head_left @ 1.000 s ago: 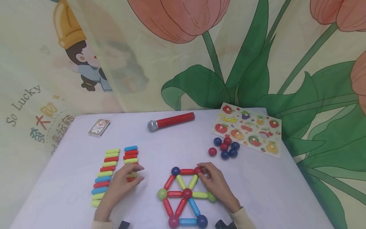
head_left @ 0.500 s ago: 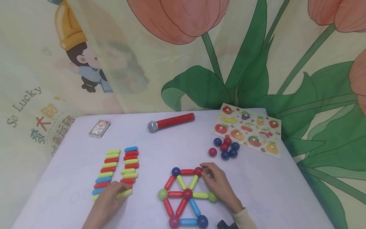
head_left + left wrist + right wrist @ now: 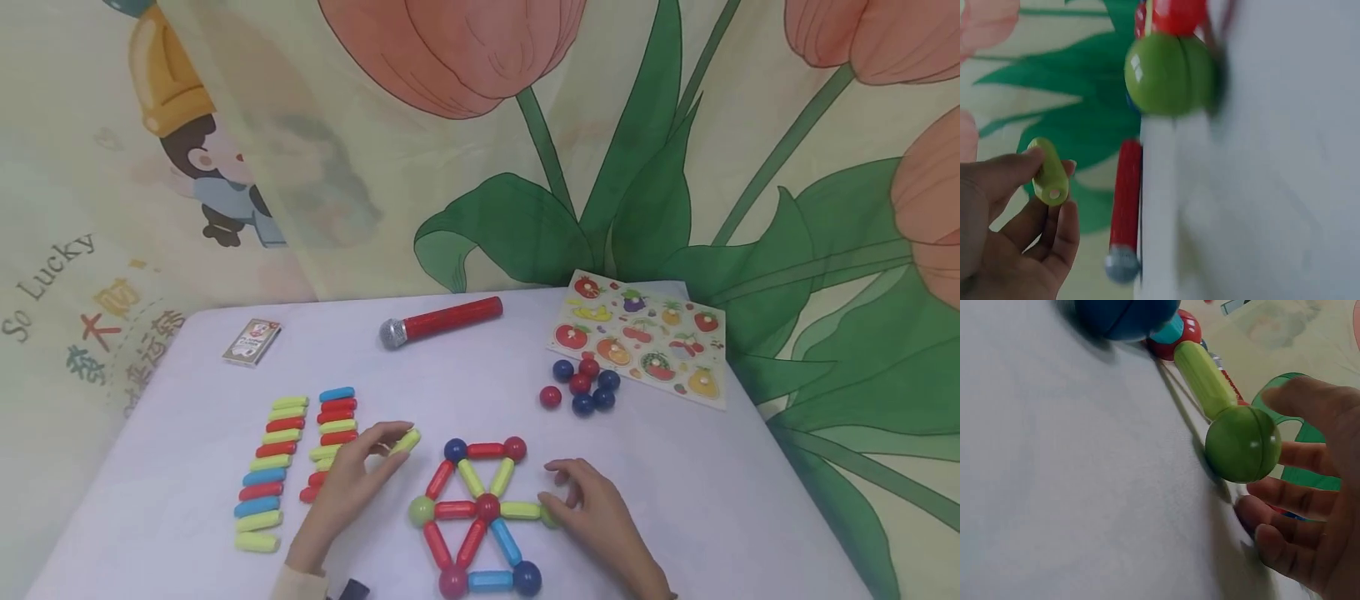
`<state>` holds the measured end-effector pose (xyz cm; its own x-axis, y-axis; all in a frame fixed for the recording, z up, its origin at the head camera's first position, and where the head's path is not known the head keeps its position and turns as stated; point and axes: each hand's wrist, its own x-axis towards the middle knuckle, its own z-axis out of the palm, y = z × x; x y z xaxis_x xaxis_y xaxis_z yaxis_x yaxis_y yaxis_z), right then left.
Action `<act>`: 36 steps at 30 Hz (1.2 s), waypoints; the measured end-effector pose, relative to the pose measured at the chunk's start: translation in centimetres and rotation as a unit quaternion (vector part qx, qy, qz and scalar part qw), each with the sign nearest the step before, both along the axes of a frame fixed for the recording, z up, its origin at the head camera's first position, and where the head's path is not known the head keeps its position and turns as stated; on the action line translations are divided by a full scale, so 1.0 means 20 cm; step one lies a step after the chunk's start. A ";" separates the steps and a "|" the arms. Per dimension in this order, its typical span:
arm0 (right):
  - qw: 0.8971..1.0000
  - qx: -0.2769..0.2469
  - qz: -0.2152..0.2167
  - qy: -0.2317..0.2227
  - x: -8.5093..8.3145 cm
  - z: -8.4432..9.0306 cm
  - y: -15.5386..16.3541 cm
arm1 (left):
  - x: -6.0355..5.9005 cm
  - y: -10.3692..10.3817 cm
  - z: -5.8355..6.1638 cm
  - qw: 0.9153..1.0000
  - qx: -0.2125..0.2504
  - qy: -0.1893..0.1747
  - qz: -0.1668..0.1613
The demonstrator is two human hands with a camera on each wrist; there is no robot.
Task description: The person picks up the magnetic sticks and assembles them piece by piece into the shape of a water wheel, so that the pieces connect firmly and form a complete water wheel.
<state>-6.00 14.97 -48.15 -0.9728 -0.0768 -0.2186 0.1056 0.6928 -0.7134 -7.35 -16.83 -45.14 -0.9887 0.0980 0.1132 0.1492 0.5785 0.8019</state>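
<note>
A flat hexagon figure of coloured sticks and balls lies near the table's front edge. My left hand is just left of it and pinches a yellow-green stick above the table, near the figure's upper-left blue ball. The left wrist view shows that stick between thumb and fingers, with the figure's left green ball beyond. My right hand is at the figure's right corner, its thumb by the right green ball and its fingers loosely bent and holding nothing.
Two rows of spare sticks lie to the left. A cluster of red and blue balls, a fruit puzzle board, a red toy microphone and a small card box lie farther back.
My left hand took a yellow-green stick from the rows and carried it right toward the figure. My right hand dropped from the top red ball to the right green ball.
</note>
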 end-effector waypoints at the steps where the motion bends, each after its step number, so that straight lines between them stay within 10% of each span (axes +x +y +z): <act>1: 1.000 0.000 0.013 -0.008 0.01 0.00 0.00 | -0.03 0.03 0.00 1.000 0.008 0.000 -0.017; 7: 0.998 -0.020 0.061 -0.007 0.03 -0.01 0.00 | -0.19 0.15 -0.02 0.989 0.050 -0.030 -0.139; 12: 0.999 -0.019 0.037 0.011 -0.01 -0.03 -0.03 | -0.21 0.17 -0.05 0.976 0.053 -0.093 -0.191; 28: 0.982 -0.017 0.128 0.140 -0.26 -0.04 -0.16 | 0.04 0.00 -0.06 0.983 0.002 -0.147 -0.110; 36: 0.982 -0.019 0.126 0.143 -0.27 -0.03 -0.13 | 0.01 0.04 0.01 0.986 -0.010 -0.121 -0.113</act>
<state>-11.38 12.31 -48.85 -0.9433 -0.3249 0.0676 -0.2728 0.6432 -0.7154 -7.13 -16.04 -44.87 -0.9394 0.3180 -0.1280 0.0808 0.5684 0.8188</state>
